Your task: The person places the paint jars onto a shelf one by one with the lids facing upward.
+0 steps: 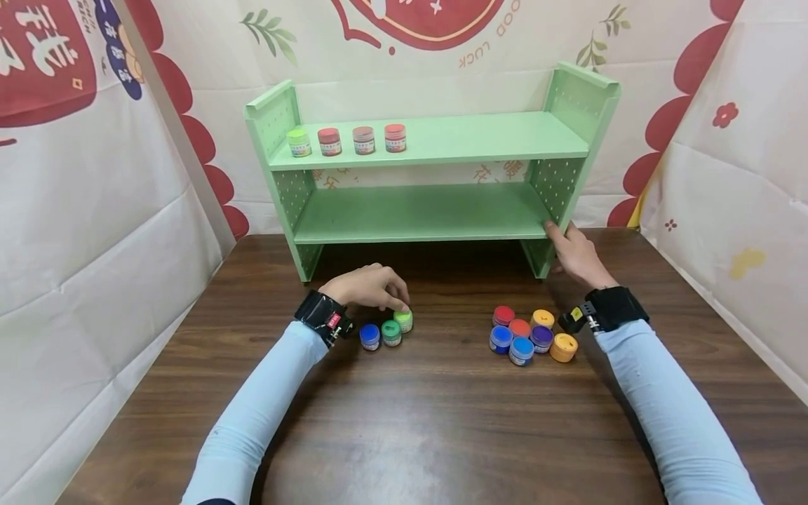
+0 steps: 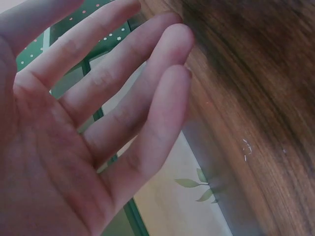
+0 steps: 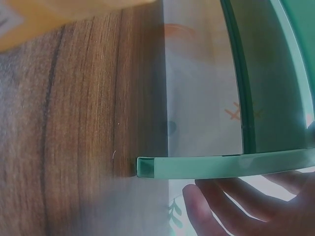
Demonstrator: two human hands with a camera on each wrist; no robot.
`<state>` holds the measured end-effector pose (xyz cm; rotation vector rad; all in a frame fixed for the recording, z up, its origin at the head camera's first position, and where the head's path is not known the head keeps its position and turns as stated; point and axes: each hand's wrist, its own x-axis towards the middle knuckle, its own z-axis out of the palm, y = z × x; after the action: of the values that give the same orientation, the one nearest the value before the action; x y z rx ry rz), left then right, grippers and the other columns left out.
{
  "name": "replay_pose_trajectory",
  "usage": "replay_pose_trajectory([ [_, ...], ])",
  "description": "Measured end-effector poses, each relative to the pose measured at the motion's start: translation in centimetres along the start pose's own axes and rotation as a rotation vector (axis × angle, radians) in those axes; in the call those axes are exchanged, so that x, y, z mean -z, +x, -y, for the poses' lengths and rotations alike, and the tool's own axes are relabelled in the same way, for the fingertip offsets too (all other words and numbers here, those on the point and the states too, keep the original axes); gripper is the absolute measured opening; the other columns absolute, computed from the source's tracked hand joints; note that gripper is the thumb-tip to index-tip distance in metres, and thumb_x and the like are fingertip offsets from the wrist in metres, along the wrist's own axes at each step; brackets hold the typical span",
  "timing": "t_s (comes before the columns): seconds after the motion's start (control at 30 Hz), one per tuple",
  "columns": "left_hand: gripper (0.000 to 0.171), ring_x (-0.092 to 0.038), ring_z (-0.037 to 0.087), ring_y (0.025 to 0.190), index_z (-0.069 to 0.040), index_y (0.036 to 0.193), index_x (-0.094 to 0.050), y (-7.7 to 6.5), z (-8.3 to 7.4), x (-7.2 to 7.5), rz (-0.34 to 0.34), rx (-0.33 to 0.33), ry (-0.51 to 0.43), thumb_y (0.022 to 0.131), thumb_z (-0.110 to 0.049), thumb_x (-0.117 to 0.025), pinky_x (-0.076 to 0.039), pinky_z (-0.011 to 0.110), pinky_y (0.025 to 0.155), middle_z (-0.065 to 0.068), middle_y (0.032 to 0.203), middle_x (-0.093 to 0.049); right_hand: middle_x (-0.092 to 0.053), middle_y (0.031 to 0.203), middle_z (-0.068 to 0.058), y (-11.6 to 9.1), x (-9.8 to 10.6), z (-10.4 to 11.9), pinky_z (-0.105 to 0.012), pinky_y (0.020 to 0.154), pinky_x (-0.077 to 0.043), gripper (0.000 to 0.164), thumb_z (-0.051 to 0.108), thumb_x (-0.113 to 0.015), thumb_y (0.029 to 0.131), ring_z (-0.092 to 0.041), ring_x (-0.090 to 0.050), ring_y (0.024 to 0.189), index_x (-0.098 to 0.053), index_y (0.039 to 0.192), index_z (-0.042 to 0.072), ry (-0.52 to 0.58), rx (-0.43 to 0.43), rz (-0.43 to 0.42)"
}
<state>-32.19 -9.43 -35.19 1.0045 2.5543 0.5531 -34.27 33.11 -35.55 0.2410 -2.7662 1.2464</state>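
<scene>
Loosely curved left hand (image 1: 368,286) touches a round lime-lidded jar (image 1: 405,322), grip unclear; right hand (image 1: 577,257) grips a pale-green two-tier shelf (image 1: 413,213) by its side.

Glossy wood-grain table (image 1: 410,435), smooth shelf (image 1: 413,209), creased cloth backdrop (image 1: 69,245)

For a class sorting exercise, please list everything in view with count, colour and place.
Table: one, brown, foreground
Cloth: count unclear, whitish with prints, back and sides
Shelf: one, green, table's far part
Upper jars: four, light green and reddish, shelf's upper left
Left jars: three, blue and greens, table
Right jars: seven, two red, two orange, two blue, one purple, table
Sleeves: two, light blue, arms
Wristbands: two, black, wrists
Left fingers: bare, at left jars
Right fingers: bare, holding shelf's right side
</scene>
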Motion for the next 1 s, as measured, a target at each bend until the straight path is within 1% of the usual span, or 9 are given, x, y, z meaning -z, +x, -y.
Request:
replay_pose_trajectory([
  [0.2,0.016,-0.07,0.027,0.077,-0.024,0.107,-0.079,0.13,0.01,0.01,0.004,-0.001,0.003,0.096,-0.035,-0.074,-0.052,0.029,0.07,-0.007,0.09,-0.075,-0.051,0.135,-0.039,-0.16,0.02,0.1,-0.041,0.062,-0.06,0.08,0.06,-0.023,0.108,-0.023,-0.07,0.077,-0.008,0.166,0.008,0.003,0.004,-0.012],
  [0.37,0.016,-0.07,0.027,0.077,-0.025,0.104,-0.079,0.12,-0.03,0.02,0.01,-0.006,-0.004,0.095,-0.037,-0.075,-0.052,0.029,0.069,-0.008,0.089,-0.076,-0.052,0.135,-0.039,-0.06,-0.01,-0.02,-0.043,0.063,-0.061,0.082,0.061,-0.023,0.107,-0.019,-0.069,0.077,-0.01,0.166,0.006,0.006,-0.001,-0.022],
  [0.47,0.017,-0.07,0.026,0.079,-0.024,0.103,-0.08,0.13,-0.03,0.03,0.013,-0.007,-0.014,0.094,-0.038,-0.076,-0.053,0.029,0.07,-0.008,0.09,-0.077,-0.051,0.138,-0.038,-0.05,0.05,-0.09,-0.045,0.065,-0.061,0.082,0.063,-0.023,0.107,-0.02,-0.069,0.076,-0.008,0.166,0.008,0.001,-0.001,-0.019],
  [0.6,0.017,-0.071,0.025,0.08,-0.023,0.104,-0.08,0.19,0.05,-0.01,0.008,-0.002,-0.029,0.094,-0.036,-0.076,-0.055,0.029,0.071,-0.007,0.092,-0.077,-0.048,0.144,-0.037,-0.09,0.13,-0.02,-0.046,0.066,-0.06,0.081,0.063,-0.023,0.106,-0.026,-0.07,0.074,-0.005,0.167,0.012,-0.009,0.009,-0.01],
  [0.8,0.014,-0.072,0.028,0.08,-0.02,0.1,-0.078,0.24,0.23,-0.08,-0.022,0.008,-0.035,0.096,-0.032,-0.074,-0.052,0.029,0.069,0.001,0.087,-0.078,-0.047,0.145,-0.037,-0.14,0.12,0.19,-0.044,0.066,-0.06,0.081,0.063,-0.023,0.106,-0.025,-0.07,0.077,-0.004,0.167,0.013,-0.014,0.01,-0.007],
  [0.87,0.013,-0.072,0.029,0.08,-0.019,0.1,-0.077,0.28,0.34,-0.12,-0.03,0.007,-0.037,0.097,-0.031,-0.073,-0.052,0.03,0.068,0.003,0.087,-0.078,-0.046,0.145,-0.037,-0.2,0.1,0.2,-0.045,0.067,-0.06,0.081,0.063,-0.023,0.107,-0.027,-0.07,0.078,-0.004,0.167,0.013,-0.012,0.007,-0.007],
  [1.0,0.011,-0.072,0.025,0.078,-0.019,0.101,-0.077,0.38,0.91,-0.3,-0.067,0.002,-0.048,0.098,-0.029,-0.072,-0.054,0.03,0.069,-0.001,0.086,-0.077,-0.045,0.147,-0.037,-0.31,0.03,0.18,-0.046,0.067,-0.06,0.081,0.063,-0.022,0.107,-0.03,-0.07,0.078,-0.003,0.167,0.014,-0.01,0.008,-0.005],
])
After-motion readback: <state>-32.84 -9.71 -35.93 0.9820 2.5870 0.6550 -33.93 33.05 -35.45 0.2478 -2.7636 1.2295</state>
